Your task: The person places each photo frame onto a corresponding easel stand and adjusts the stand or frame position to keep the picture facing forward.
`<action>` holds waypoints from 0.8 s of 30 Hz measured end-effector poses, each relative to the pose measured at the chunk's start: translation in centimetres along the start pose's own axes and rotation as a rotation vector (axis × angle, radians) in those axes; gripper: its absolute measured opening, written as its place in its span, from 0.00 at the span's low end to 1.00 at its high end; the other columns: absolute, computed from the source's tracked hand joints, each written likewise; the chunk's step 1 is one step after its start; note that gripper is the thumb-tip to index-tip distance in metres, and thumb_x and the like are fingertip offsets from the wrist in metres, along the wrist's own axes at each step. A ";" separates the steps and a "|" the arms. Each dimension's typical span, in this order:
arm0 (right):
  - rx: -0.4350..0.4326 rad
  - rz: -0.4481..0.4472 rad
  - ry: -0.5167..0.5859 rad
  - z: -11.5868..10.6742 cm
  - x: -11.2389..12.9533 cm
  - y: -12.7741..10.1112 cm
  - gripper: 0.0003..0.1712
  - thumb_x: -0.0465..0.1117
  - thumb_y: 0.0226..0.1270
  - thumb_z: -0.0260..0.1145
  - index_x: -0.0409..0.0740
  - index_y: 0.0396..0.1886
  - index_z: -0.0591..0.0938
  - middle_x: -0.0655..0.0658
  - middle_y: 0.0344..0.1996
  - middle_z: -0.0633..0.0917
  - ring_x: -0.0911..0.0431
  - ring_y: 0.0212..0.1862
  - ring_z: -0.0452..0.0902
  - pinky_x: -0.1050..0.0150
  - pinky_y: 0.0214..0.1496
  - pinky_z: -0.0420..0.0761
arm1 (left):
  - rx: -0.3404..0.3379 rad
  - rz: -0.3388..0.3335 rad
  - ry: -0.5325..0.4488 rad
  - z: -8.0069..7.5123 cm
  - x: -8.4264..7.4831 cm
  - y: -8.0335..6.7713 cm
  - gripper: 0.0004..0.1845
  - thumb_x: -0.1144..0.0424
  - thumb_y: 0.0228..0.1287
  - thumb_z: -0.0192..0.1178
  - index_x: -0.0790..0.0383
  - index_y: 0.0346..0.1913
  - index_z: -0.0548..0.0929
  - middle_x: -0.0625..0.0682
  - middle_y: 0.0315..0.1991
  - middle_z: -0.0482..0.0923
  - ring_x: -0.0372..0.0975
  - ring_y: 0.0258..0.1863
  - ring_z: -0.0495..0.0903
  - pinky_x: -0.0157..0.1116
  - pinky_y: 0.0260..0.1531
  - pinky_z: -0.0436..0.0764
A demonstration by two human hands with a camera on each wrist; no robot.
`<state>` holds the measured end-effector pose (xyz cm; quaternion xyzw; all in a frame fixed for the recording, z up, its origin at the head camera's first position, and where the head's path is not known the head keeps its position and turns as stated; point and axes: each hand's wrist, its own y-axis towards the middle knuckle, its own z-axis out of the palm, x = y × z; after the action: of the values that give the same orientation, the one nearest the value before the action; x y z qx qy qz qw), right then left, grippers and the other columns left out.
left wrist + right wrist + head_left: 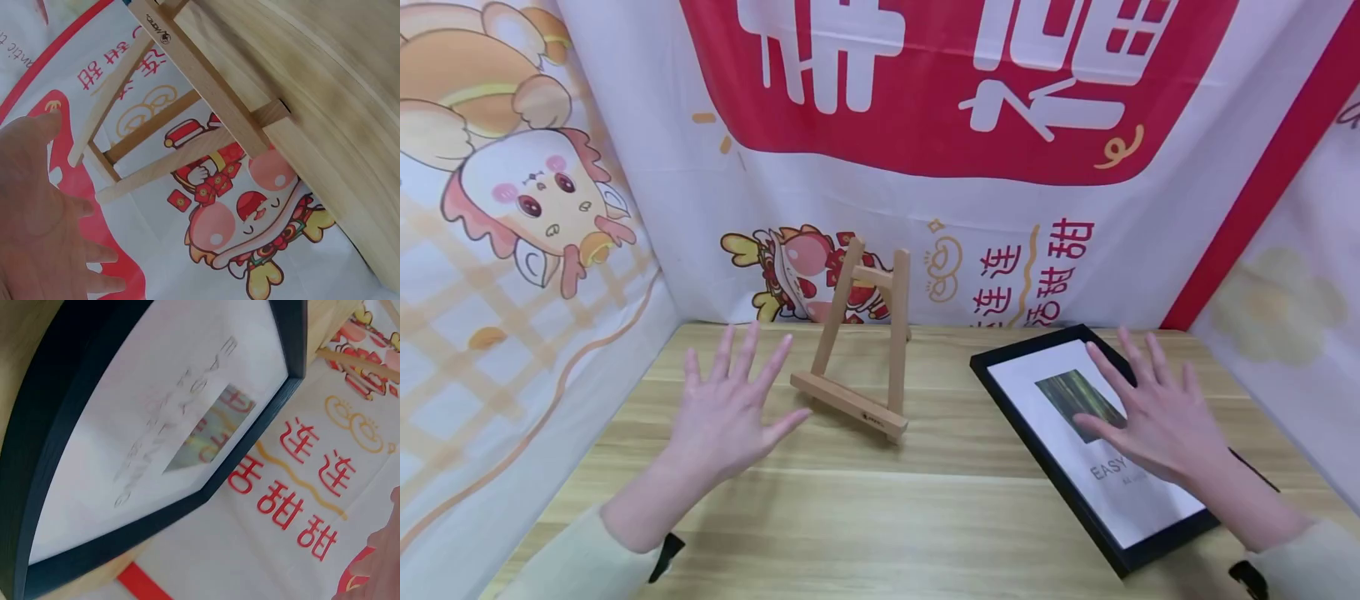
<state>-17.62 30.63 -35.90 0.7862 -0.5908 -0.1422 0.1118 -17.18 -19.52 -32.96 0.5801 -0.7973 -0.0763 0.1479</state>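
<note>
A small wooden easel point(859, 342) stands upright towards the back of the table, its lower ledge facing the front; the left wrist view shows the easel point(200, 81) from the side. My left hand point(722, 417) is held up to the left of it, fingers spread, holding nothing. On the right lies a black picture frame point(1045, 454) with a white sheet and a small dark green picture; in the right wrist view the frame point(169, 531) fills the left part. My right hand point(1165, 417), fingers spread, hovers over the frame's right side and hides part of it.
The wood-grain table point(880, 517) is bounded by printed cloth: a back cloth point(925, 208) with red lettering, a left cloth point(512, 292) with a cartoon animal, and a right cloth point(1277, 333). The easel stands close to the back cloth.
</note>
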 end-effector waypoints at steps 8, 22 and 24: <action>-0.017 -0.050 0.001 -0.6 -2.2 0.2 0.57 0.70 0.56 0.63 0.56 0.79 0.48 0.36 0.76 0.46 0.35 0.74 0.36 0.22 0.61 0.47 | 0.005 0.017 -0.010 -0.8 -2.0 1.0 0.50 0.21 0.59 0.32 0.44 0.78 0.40 0.57 0.77 0.27 0.55 0.73 0.26 0.64 0.62 0.27; 0.019 -0.060 0.042 0.0 -4.8 0.9 0.56 0.68 0.58 0.62 0.57 0.79 0.47 0.35 0.76 0.46 0.35 0.73 0.42 0.26 0.64 0.46 | 0.004 0.173 -0.078 -0.8 -9.2 3.2 0.51 0.20 0.58 0.33 0.42 0.78 0.37 0.56 0.77 0.26 0.54 0.74 0.29 0.66 0.63 0.35; 0.027 -0.057 0.046 0.4 -5.2 0.9 0.56 0.68 0.59 0.62 0.57 0.79 0.47 0.36 0.76 0.46 0.35 0.73 0.42 0.26 0.64 0.47 | -0.001 0.200 -0.085 -0.6 -10.3 3.5 0.51 0.20 0.58 0.32 0.43 0.78 0.38 0.56 0.77 0.28 0.55 0.74 0.31 0.66 0.63 0.36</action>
<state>-19.88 35.36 -35.46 0.8074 -0.5672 -0.1193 0.1105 -17.18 -8.62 -32.91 0.4939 -0.8568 -0.0858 0.1211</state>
